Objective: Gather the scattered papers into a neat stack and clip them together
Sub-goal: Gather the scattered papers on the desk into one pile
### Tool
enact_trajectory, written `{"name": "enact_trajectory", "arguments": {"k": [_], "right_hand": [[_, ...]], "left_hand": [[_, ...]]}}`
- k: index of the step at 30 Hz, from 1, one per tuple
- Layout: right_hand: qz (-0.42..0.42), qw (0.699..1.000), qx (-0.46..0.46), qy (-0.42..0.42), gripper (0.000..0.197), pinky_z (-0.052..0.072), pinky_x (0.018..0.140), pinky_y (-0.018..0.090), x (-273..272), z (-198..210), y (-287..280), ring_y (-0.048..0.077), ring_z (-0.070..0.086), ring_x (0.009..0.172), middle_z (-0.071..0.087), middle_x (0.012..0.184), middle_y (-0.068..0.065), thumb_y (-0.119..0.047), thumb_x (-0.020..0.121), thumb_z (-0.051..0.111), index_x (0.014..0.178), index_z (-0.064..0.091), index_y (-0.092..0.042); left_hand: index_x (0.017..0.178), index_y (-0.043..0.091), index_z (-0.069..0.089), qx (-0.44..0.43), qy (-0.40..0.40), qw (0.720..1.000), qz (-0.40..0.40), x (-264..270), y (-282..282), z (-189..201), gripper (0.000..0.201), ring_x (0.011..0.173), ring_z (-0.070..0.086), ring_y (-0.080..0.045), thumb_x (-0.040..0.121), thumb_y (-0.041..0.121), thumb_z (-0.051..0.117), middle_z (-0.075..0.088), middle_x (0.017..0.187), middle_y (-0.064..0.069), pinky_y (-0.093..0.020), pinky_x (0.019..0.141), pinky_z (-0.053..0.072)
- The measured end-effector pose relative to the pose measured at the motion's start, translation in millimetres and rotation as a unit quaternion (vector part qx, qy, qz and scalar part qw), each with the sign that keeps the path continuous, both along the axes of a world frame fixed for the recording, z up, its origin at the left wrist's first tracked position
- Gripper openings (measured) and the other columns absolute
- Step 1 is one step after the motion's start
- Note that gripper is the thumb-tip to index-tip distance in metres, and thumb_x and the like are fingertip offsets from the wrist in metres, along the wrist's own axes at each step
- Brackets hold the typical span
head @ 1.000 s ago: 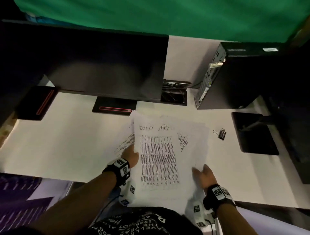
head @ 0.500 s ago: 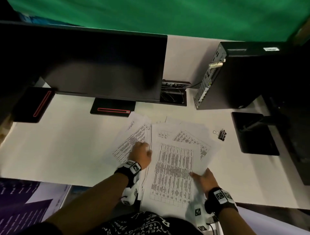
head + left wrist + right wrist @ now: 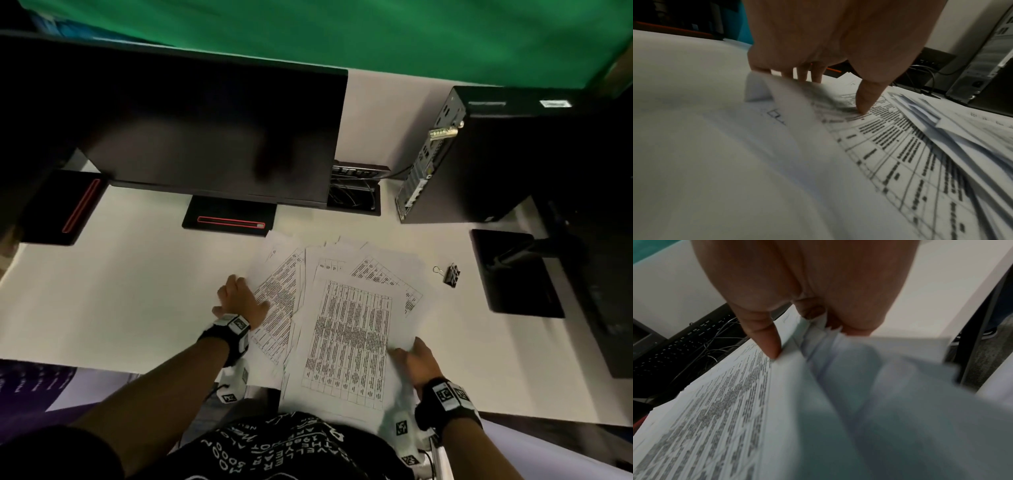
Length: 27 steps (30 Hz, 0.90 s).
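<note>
The left hand [image 3: 239,301] has slid out to the far left sheet since a moment ago, thumb on the print and fingers curled under its lifted edge. The right hand [image 3: 416,359] still pinches the right edge of the papers [image 3: 346,329], which have fanned wider across the desk [image 3: 120,291] (more spread than a second earlier). Squaring remains to be done; the binder clip [image 3: 450,274] lies untouched, just right of the sheets.
</note>
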State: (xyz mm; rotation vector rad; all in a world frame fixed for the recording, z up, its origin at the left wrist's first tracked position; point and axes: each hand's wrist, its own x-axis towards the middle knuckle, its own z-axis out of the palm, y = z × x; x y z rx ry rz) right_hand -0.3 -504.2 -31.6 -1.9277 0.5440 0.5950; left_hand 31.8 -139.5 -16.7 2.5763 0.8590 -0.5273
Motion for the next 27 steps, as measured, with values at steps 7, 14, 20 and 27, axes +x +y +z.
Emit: {"name": "enact_trajectory", "arguments": {"k": [7, 14, 20, 27], "right_hand": [[0.02, 0.999, -0.029, -0.004, 0.039, 0.052, 0.098, 0.047, 1, -7, 0, 0.03, 0.067, 0.103, 0.071, 0.115, 0.01, -0.022, 0.085, 0.069, 0.12, 0.06, -0.009], [-0.025, 1.0, 0.0, -0.009, 0.025, 0.052, 0.097, 0.046, -1, 0, 4, 0.031, 0.067, 0.101, 0.072, 0.11, 0.011, -0.009, 0.089, 0.065, 0.114, 0.06, -0.009], [-0.059, 0.998, 0.035, 0.011, 0.04, 0.053, 0.095, 0.054, -2, -4, 1, 0.033, 0.069, 0.1, 0.073, 0.108, 0.012, 0.0, 0.08, 0.068, 0.119, 0.062, -0.005], [-0.052, 0.998, 0.034, 0.008, 0.039, 0.051, 0.099, 0.051, 2, -1, 5, 0.031, 0.066, 0.105, 0.07, 0.114, 0.01, -0.002, 0.085, 0.065, 0.123, 0.058, -0.008]], "left_hand": [[0.139, 0.014, 0.031, -0.003, 0.055, 0.998, 0.031, 9, -6, 13, 0.087, 0.127, 0.043, -0.03, 0.07, 0.038, 0.079, 0.047, 0.137, -0.009, -0.048, 0.101, 0.036], [0.117, 0.013, 0.053, -0.205, 0.033, 0.977, 0.043, 15, 4, 23, 0.061, 0.101, 0.059, -0.026, 0.07, 0.045, 0.077, 0.061, 0.113, -0.006, -0.035, 0.083, 0.048], [0.125, 0.019, 0.054, -0.182, -0.082, 0.978, -0.058, 18, 38, 70, 0.055, 0.109, 0.059, -0.026, 0.076, 0.022, 0.078, 0.063, 0.121, -0.007, -0.032, 0.091, 0.047], [0.103, 0.033, 0.064, -0.073, -0.158, 0.917, -0.358, 17, 23, 178, 0.018, 0.088, 0.06, -0.013, 0.089, 0.022, 0.061, 0.067, 0.097, 0.012, -0.028, 0.075, 0.047]]}}
